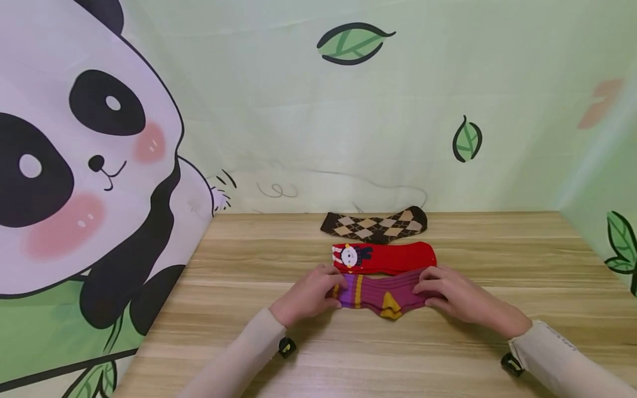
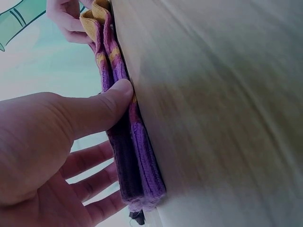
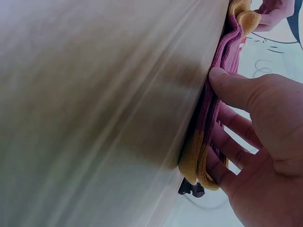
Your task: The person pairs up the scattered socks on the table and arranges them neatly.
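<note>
A pair of purple ribbed socks with yellow heels and stripes lies flat, one on the other, across the wooden table. At the cuff end on the left, my left hand pinches them, its thumb on the near edge and fingers on the far side. My right hand grips the toe end in the same way, with the thumb against the layered edges. Just behind lie red socks with a white cartoon figure, partly touched by the purple ones.
Behind the red socks, brown argyle socks lie near the table's back edge. A pale green cloth wall with leaf drawings rises behind the wooden table, and a large printed panda covers the left side.
</note>
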Demonstrator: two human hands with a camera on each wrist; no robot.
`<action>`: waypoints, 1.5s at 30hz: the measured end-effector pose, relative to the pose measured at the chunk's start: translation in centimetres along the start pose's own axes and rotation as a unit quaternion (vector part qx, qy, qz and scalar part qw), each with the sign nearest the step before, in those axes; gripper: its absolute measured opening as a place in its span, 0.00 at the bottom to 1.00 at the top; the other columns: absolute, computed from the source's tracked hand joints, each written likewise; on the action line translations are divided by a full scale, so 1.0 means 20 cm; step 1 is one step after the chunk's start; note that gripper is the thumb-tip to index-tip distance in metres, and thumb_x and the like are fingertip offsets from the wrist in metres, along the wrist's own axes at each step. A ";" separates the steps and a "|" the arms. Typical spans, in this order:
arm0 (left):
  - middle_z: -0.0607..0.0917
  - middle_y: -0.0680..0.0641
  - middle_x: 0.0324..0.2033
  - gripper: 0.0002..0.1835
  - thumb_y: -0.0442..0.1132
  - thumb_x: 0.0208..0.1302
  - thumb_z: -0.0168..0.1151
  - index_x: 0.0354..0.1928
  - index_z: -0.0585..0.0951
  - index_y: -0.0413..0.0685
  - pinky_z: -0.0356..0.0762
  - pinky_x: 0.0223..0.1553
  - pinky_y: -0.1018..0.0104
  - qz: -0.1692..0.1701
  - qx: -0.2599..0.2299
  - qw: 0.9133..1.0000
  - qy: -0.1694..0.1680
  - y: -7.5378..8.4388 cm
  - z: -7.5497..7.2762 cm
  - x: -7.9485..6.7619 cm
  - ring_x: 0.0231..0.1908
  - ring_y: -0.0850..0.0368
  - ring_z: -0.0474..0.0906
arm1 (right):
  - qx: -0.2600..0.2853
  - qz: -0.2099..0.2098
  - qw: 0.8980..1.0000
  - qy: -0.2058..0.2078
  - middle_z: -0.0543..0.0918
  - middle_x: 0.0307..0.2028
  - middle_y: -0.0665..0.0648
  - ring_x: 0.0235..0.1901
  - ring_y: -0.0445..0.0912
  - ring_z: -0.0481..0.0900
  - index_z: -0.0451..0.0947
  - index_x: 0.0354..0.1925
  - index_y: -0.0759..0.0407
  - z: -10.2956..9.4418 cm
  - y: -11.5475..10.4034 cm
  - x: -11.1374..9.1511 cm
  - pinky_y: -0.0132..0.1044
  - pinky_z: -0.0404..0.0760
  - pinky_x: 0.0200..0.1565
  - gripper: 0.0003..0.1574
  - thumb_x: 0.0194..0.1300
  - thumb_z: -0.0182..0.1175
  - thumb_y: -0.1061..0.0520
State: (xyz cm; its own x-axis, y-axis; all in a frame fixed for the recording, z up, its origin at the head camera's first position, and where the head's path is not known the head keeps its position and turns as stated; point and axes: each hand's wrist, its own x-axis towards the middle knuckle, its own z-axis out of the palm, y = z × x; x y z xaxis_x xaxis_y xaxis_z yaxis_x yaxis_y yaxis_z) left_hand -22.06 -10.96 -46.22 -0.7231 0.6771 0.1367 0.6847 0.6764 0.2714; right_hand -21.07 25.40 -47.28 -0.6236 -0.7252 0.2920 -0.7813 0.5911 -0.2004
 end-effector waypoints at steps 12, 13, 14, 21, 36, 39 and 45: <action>0.84 0.47 0.53 0.18 0.42 0.59 0.78 0.50 0.86 0.48 0.78 0.54 0.57 0.003 0.007 1.000 0.000 -0.01 0.00 0.01 0.50 0.52 0.76 | -0.004 -0.005 1.000 0.000 0.80 0.48 0.50 0.48 0.48 0.77 0.88 0.48 0.50 -0.01 0.00 0.01 0.49 0.82 0.49 0.18 0.59 0.75 0.62; 0.84 0.47 0.53 0.18 0.42 0.60 0.77 0.50 0.86 0.48 0.78 0.54 0.58 0.002 0.007 1.000 -0.001 -0.01 0.00 0.01 0.50 0.52 0.76 | -0.005 -0.005 1.000 0.000 0.80 0.48 0.50 0.48 0.48 0.77 0.88 0.48 0.50 -0.01 0.00 0.01 0.49 0.82 0.49 0.18 0.59 0.75 0.62; 0.83 0.47 0.53 0.18 0.42 0.60 0.77 0.50 0.86 0.48 0.78 0.54 0.58 0.001 0.007 1.000 -0.003 -0.01 0.00 0.01 0.50 0.52 0.76 | -0.005 -0.005 1.000 0.000 0.80 0.48 0.50 0.48 0.48 0.77 0.88 0.48 0.50 -0.01 0.00 0.01 0.49 0.82 0.49 0.18 0.59 0.75 0.62; 0.83 0.47 0.54 0.17 0.43 0.61 0.77 0.51 0.86 0.49 0.78 0.56 0.57 -0.006 0.003 1.000 -0.007 -0.01 0.00 0.00 0.51 0.52 0.75 | -0.001 -0.001 1.000 -0.007 0.80 0.48 0.51 0.48 0.48 0.77 0.88 0.48 0.50 -0.02 -0.01 0.01 0.50 0.82 0.49 0.17 0.59 0.75 0.62; 0.83 0.49 0.54 0.17 0.43 0.61 0.77 0.50 0.85 0.51 0.77 0.56 0.58 -0.006 0.001 1.000 -0.011 -0.02 0.00 0.00 0.52 0.53 0.75 | -0.007 -0.009 1.000 0.000 0.80 0.47 0.50 0.47 0.47 0.77 0.87 0.47 0.50 -0.01 -0.01 0.00 0.49 0.82 0.48 0.17 0.59 0.75 0.61; 0.83 0.49 0.53 0.17 0.44 0.61 0.76 0.50 0.85 0.51 0.77 0.56 0.58 -0.006 0.001 1.000 -0.011 -0.02 0.01 0.00 0.51 0.53 0.75 | -0.006 -0.007 1.000 -0.002 0.80 0.47 0.50 0.47 0.48 0.77 0.87 0.48 0.50 -0.01 -0.01 0.00 0.49 0.82 0.49 0.17 0.59 0.75 0.61; 0.83 0.48 0.52 0.17 0.43 0.61 0.77 0.50 0.86 0.50 0.78 0.55 0.58 -0.003 0.000 1.000 -0.007 -0.02 0.01 0.00 0.50 0.53 0.75 | -0.003 -0.005 1.000 -0.002 0.80 0.48 0.50 0.48 0.48 0.77 0.88 0.48 0.50 -0.01 -0.01 0.00 0.49 0.82 0.48 0.17 0.59 0.75 0.61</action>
State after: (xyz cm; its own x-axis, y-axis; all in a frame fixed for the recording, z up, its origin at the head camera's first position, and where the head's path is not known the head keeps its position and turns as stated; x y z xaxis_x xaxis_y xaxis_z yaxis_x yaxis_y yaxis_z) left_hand -22.25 -11.12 -46.44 -0.7256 0.6772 0.1217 0.6805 0.6801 0.2727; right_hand -20.91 25.26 -46.95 -0.6156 -0.7329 0.2896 -0.7875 0.5858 -0.1914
